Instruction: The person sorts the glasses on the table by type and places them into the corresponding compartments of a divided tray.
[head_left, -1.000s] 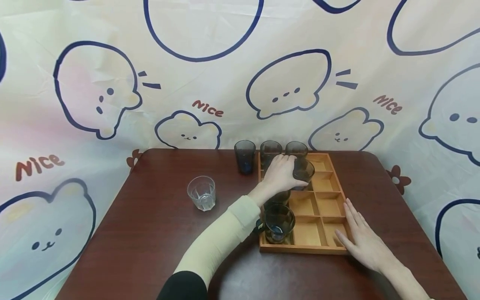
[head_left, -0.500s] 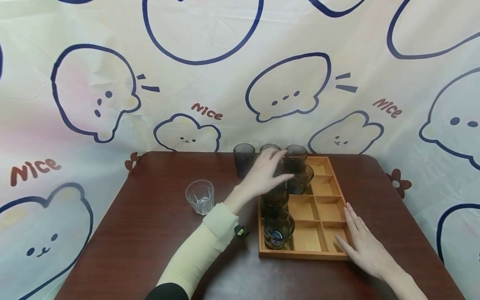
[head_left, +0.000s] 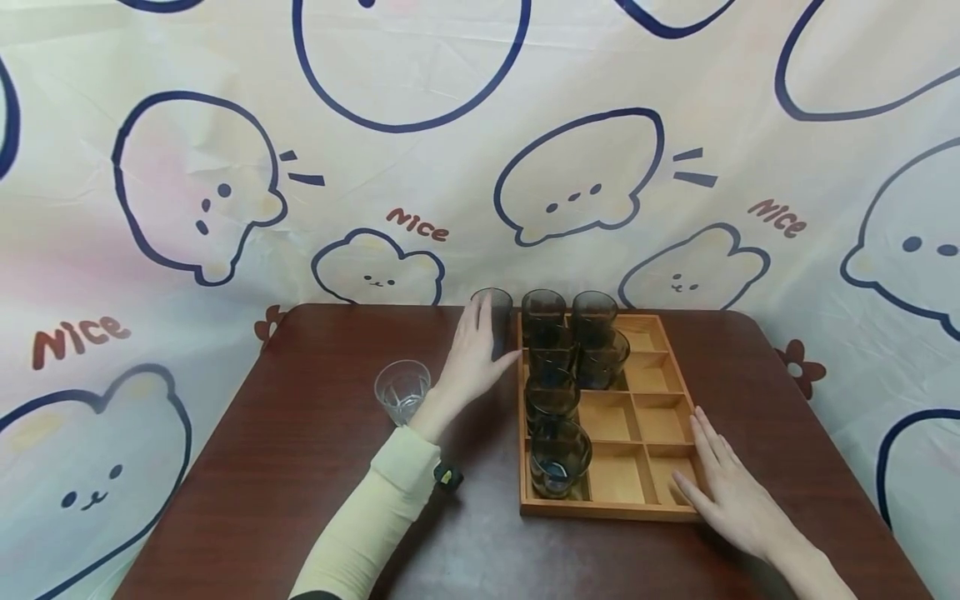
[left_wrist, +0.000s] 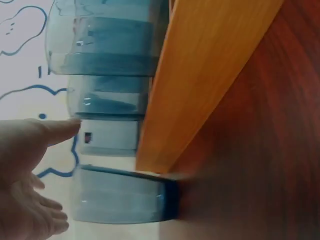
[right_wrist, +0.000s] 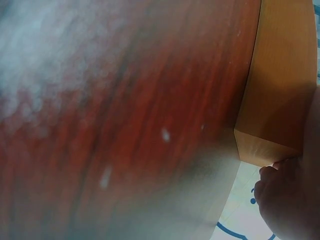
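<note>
Left hand point(head_left: 472, 350) moved from over tray point(head_left: 609, 510) to dark glass point(left_wrist: 122, 195) alongside.

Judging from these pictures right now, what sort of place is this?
Probably an arranged recording corner: a cartoon-printed sheet hangs behind and beside the brown table, which holds a divided wooden tray with dark glasses.

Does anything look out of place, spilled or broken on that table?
I see no spill or damage. The clear glass stands out: it sits apart on the table, left of the tray, while the glasses in the tray are dark. One dark glass also stands outside the tray, by the left hand.
</note>
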